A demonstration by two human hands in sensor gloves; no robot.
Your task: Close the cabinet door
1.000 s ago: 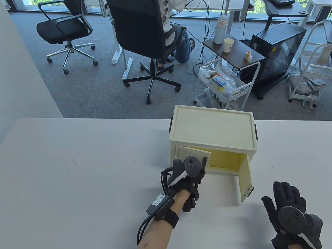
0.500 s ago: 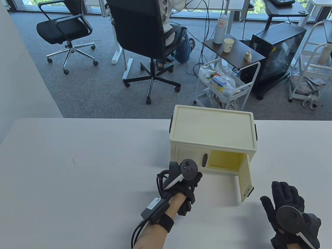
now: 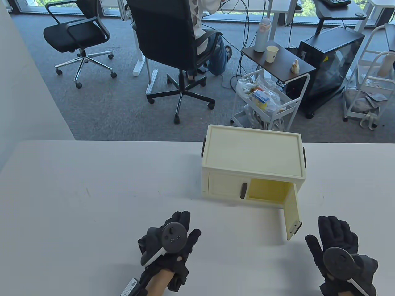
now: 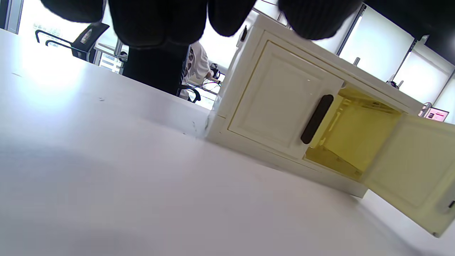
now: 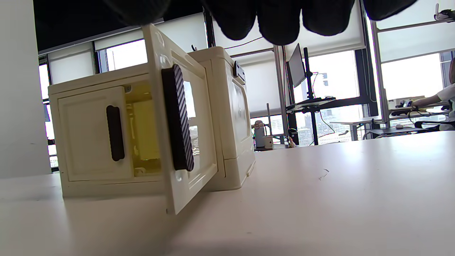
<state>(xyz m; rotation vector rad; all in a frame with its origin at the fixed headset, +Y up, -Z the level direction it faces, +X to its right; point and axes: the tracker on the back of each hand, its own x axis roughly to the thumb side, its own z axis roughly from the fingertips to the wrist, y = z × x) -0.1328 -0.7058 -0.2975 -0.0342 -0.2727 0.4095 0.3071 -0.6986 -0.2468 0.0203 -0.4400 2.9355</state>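
A small cream cabinet (image 3: 252,154) stands on the white table (image 3: 92,200). Its left door (image 3: 223,184) is closed, with a dark handle (image 3: 243,190). Its right door (image 3: 292,212) stands wide open toward me, showing the yellow inside (image 3: 267,189). The open door's striped handle (image 5: 177,117) shows in the right wrist view. My left hand (image 3: 172,240) lies flat and open on the table, apart from the cabinet and holding nothing. My right hand (image 3: 338,243) lies flat and open just right of the open door, not touching it. The left wrist view shows both doors (image 4: 280,99).
Beyond the table's far edge are office chairs (image 3: 172,46), a white cart (image 3: 265,101), a small side table (image 3: 277,61) and a computer case (image 3: 330,67). A grey wall panel (image 3: 21,86) stands at the left.
My left hand pushed the left door closed, then pulled back toward me and now lies flat on the table. My right hand shifted slightly left.
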